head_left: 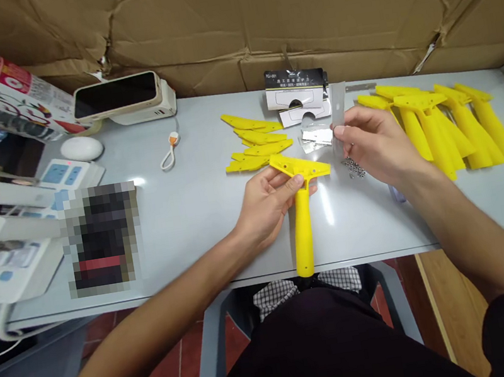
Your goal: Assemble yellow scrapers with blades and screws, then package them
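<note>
My left hand (267, 206) grips a yellow scraper handle (303, 225) just below its wide head, thumb on top, with the grip end pointing toward me past the table edge. Between the thumb and fingers of my right hand (376, 140) is a thin metal blade strip (339, 108), held upright. Small metal screws (354, 167) lie in a pile under that hand. Left of it are small white and clear packets (318, 136). Several flat yellow pieces (263, 139) lie beyond my left hand. More yellow handles (433, 121) are grouped to the right.
Black-and-white cards (296, 89) lie near the cardboard wall (188, 26). On the left are a phone (117, 95) on a white box, a large bottle (12, 92), a white mouse (82, 148), power strips (20, 266), a looped cord (167, 157) and a pixelated item (102, 241).
</note>
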Available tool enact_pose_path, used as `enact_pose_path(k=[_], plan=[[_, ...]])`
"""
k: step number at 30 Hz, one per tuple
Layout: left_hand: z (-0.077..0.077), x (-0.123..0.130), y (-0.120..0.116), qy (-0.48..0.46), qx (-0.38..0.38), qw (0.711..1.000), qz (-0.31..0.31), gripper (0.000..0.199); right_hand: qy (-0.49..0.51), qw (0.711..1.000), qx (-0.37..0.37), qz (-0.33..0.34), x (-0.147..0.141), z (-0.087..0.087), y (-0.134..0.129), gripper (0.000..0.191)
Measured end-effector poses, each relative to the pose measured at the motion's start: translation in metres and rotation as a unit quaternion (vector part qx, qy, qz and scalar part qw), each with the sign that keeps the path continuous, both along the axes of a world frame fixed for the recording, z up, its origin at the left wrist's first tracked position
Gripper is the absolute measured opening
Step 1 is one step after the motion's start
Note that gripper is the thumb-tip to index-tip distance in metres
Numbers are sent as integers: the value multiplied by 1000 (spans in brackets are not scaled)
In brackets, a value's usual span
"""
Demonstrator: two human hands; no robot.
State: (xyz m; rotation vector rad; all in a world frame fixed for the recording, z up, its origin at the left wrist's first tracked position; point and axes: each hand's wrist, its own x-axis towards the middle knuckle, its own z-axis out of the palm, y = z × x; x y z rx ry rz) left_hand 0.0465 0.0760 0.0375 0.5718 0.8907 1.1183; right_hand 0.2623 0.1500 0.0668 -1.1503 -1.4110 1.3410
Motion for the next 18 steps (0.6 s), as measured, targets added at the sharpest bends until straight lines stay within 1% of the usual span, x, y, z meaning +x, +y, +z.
enact_pose_path(k=[2,5,6,10,13,16,18], plan=[[0,0,0,1,7,1000,-3,35,10,1000,-12,16,-5,3,-5,47],[0,0,1,-2,12,1000,-7,35,13,999,-3,34,-10,4,-9,60],[0,0,1,-2,11,1000,-7,35,14,999,1,33,-11,3,-9,59],[0,0,0,-4,3,1000,1,30,45,999,-3,18,-11,-6,-6,43],[-1,1,0,-4,3,1000,9,28,61,998,4,-4,-12,-14,-3,37],[0,1,0,-4,2,1000,12,29,76,996,-10,-36,-15,-19,-4,35],[1,1,0,-7,3,1000,9,32,80,995,-32,-47,-18,-20,-6,39]])
